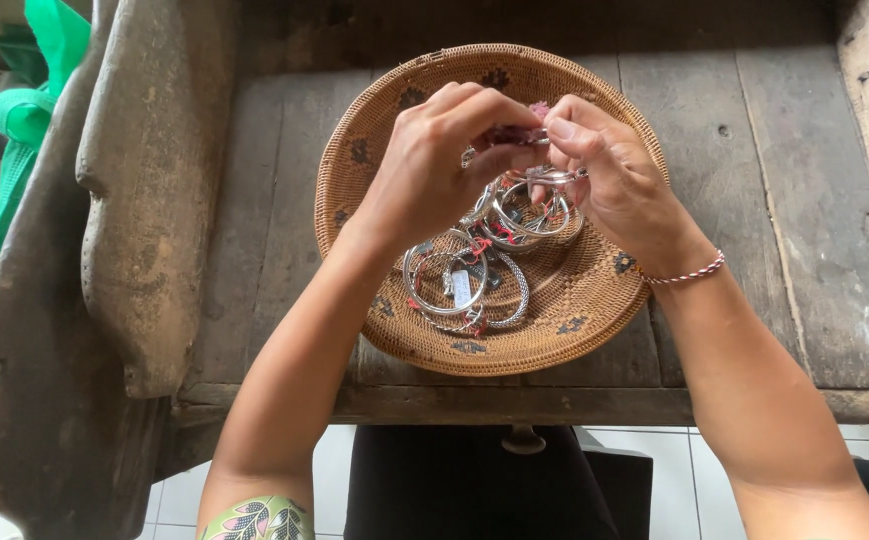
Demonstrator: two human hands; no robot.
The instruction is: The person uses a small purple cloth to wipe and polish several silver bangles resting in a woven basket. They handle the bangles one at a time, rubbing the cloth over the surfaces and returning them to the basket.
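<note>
- Left hand (435, 165): I see my fingers curled above the woven basket (375, 150), the fingertips pinched on a small pink and silver piece (520, 135) held between both hands.
- Right hand (605, 170): my thumb and forefinger close on the same small piece from the other side; the fingertips of the two hands meet over the far half of the basket. A silver bangle (555, 176) sits just under these fingers; I cannot tell whether they grip it too.
- Right wrist: a thin red-and-white cord bracelet (690, 272) circles it.
- Silver bangles (465, 285): a loose heap lies in the middle of the basket, rings overlapping, some with red thread and a small pale tag (462, 287); the upper ones lie just below my hands.
- Woven basket: round, shallow, tan with dark motifs, resting on a worn wooden table (755, 180), near its front edge.
- Carved wooden block (145, 200): stands at the table's left side, beside the basket.
- Green fabric (30, 110): visible at far left, beyond the block.
</note>
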